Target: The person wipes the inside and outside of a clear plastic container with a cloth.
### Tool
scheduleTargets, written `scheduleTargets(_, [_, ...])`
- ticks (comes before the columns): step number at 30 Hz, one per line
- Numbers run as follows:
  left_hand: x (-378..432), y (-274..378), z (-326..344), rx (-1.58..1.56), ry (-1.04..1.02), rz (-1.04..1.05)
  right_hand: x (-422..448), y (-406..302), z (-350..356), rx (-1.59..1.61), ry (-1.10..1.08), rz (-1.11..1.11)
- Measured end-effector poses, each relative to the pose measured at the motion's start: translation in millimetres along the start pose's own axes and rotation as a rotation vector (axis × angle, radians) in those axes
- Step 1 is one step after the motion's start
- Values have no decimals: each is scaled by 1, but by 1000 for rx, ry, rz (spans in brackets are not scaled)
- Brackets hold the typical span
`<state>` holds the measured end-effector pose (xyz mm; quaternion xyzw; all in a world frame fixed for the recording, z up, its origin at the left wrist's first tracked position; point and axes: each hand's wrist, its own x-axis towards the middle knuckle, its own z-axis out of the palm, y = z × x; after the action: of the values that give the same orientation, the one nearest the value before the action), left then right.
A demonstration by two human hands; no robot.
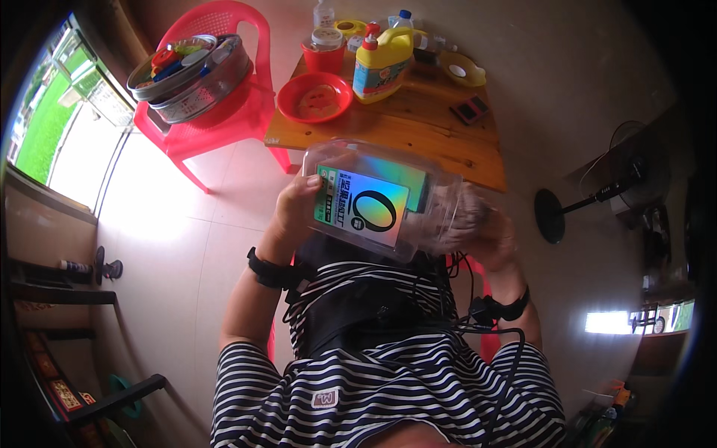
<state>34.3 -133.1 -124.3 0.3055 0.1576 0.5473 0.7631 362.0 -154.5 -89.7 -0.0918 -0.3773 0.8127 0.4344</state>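
A clear plastic jar (421,246) with a shiny printed label (374,210) lies on its side in the air above my lap, its mouth towards the right. My left hand (299,207) grips its base end, the thumb on the label's edge. At the mouth, my right hand (493,235) holds a crumpled greyish cloth or wad (468,215) against the rim; the hand is blurred and its fingers are partly hidden. Just beyond the jar is the wooden table (442,148), with a red plastic basin (315,98) and a yellow jug with a red pump (383,70).
A red bucket (324,57), a yellow dish (462,70) and a small dark pink-edged object (470,109) stand on the table. Left of it, a pink plastic chair (196,145) bears metal tins (193,101). A standing fan (594,196) is at the right. Black cables (518,347) hang over my lap.
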Motion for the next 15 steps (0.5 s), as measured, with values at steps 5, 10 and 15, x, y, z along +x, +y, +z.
scheduleTargets(5, [-5, -2, -6, -21, 82, 39, -20, -29, 18, -78, 320, -342])
scheduleTargets(10, [0, -1, -15, -111, 21, 43, -51, -81, -14, -666, 557, -456])
scheduleTargets(15, [6, -7, -18, -163, 75, 35, -54, -91, -22, -437, 793, -221])
